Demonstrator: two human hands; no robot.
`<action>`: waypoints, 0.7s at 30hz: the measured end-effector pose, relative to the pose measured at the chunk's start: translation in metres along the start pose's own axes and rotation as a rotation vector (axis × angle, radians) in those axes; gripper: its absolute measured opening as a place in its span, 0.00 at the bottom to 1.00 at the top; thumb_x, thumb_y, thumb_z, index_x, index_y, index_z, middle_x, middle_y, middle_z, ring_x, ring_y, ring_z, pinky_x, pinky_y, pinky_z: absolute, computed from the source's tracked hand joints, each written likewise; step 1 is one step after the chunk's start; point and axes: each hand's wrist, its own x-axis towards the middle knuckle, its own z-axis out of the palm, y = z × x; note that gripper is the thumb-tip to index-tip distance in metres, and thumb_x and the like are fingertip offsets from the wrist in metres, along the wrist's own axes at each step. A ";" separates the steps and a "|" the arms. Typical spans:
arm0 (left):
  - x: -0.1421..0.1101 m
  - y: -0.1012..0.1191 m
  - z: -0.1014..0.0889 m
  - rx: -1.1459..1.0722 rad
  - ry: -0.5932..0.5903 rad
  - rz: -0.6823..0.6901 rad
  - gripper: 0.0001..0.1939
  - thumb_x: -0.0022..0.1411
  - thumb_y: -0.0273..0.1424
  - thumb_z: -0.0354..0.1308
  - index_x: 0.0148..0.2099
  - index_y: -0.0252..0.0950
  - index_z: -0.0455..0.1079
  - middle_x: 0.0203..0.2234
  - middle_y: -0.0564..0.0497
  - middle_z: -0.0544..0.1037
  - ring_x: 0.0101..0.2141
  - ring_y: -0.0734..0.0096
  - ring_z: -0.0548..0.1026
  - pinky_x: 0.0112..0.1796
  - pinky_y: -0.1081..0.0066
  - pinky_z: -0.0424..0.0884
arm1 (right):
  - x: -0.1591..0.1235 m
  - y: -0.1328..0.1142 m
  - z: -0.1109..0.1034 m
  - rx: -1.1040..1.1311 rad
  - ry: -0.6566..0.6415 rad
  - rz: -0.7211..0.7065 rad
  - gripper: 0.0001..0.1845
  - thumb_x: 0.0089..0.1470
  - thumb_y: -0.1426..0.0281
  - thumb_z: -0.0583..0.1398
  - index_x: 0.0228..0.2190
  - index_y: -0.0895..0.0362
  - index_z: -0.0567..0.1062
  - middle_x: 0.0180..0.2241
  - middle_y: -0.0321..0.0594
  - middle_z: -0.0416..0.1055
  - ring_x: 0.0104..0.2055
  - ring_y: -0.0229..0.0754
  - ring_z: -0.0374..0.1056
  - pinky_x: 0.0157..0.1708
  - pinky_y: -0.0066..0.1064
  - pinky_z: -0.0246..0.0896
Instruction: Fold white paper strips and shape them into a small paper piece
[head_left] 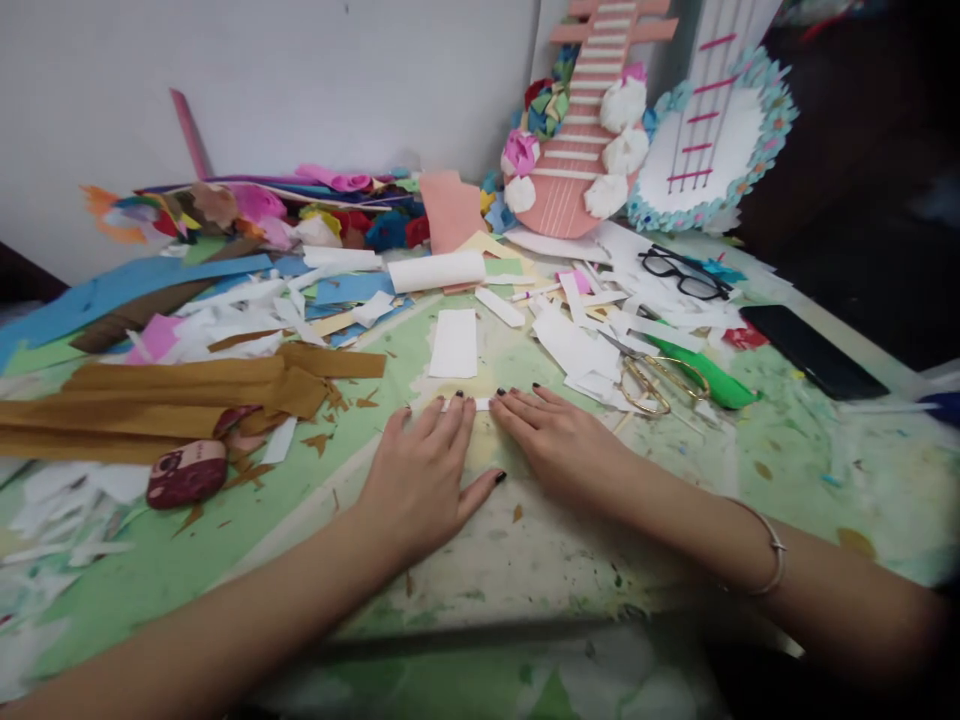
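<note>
My left hand (427, 468) lies palm down on the table, its fingers stretched forward and its thumb out to the side. Facing it, my right hand (551, 440) is also flat, fingers pointing forward and inward. Under the fingertips of both hands runs a narrow rolled or folded strip of white paper (482, 404); most of it is covered by the fingers. Just beyond the strip rests a white paper rectangle (454, 343). Gold-handled scissors (646, 375) lie to the right, past my right hand.
Brown crepe paper (172, 395) and a maroon pouch-like object (187, 474) lie left. Glasses (684, 272), a black phone (814, 350) and a green wrapper (705, 370) are right. Paper scraps spread behind. Two paper instruments, one pink (559, 200), one white (709, 150), lean on the wall.
</note>
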 end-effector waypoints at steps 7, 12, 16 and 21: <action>-0.005 0.001 0.010 -0.007 0.051 -0.024 0.35 0.66 0.46 0.44 0.63 0.22 0.57 0.59 0.33 0.64 0.59 0.47 0.63 0.55 0.55 0.62 | -0.005 0.001 0.004 0.076 -0.001 0.059 0.27 0.57 0.78 0.51 0.58 0.68 0.63 0.60 0.57 0.60 0.62 0.50 0.58 0.60 0.46 0.54; -0.007 -0.002 0.013 -0.029 0.063 -0.026 0.35 0.66 0.45 0.44 0.62 0.18 0.57 0.59 0.29 0.63 0.60 0.49 0.62 0.57 0.56 0.60 | -0.006 0.002 0.002 0.113 0.058 0.066 0.26 0.57 0.80 0.49 0.57 0.66 0.65 0.59 0.55 0.63 0.61 0.47 0.60 0.60 0.43 0.56; -0.009 -0.003 0.010 -0.038 0.020 -0.032 0.35 0.66 0.46 0.44 0.63 0.22 0.55 0.60 0.31 0.62 0.61 0.51 0.61 0.58 0.57 0.59 | -0.009 0.006 -0.001 0.161 0.063 0.065 0.25 0.57 0.80 0.50 0.55 0.64 0.68 0.57 0.50 0.66 0.60 0.44 0.61 0.59 0.38 0.56; -0.013 -0.006 0.009 -0.065 0.008 -0.024 0.35 0.66 0.48 0.42 0.63 0.23 0.57 0.61 0.32 0.61 0.62 0.52 0.59 0.60 0.57 0.57 | -0.010 0.007 -0.006 0.082 0.044 0.020 0.22 0.58 0.79 0.49 0.53 0.64 0.69 0.54 0.51 0.69 0.57 0.44 0.64 0.56 0.36 0.56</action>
